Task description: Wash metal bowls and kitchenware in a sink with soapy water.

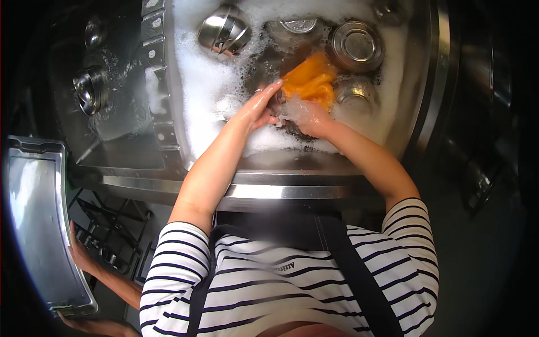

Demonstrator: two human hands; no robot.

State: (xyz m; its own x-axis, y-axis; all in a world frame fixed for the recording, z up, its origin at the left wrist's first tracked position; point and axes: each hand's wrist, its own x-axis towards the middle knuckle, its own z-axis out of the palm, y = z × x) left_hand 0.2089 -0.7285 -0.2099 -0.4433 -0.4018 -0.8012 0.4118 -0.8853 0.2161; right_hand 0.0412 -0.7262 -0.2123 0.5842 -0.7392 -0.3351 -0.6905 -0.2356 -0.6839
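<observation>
Soapy water fills the steel sink [290, 172] before me. An orange cloth [311, 78] lies in the water against my right hand [311, 118], whose fingers are partly hidden by suds; whether they grip it cannot be told. My left hand [259, 105] touches the cloth's left edge with a fingertip, thumb and fingers apart. Something dark and shiny between and below the hands is too covered to name. Above left floats a banded steel bowl or pot [224, 31]. A round metal lid or dish [360, 46] sits at the upper right, and another round metal piece [355, 96] is below it.
A second basin on the left holds water and a shiny metal bowl [90, 90], beyond a slotted divider [158, 86]. At far left a co-worker's hands [80, 252] hold a large metal tray [36, 223]. The sink's front rim [286, 191] runs close to my body.
</observation>
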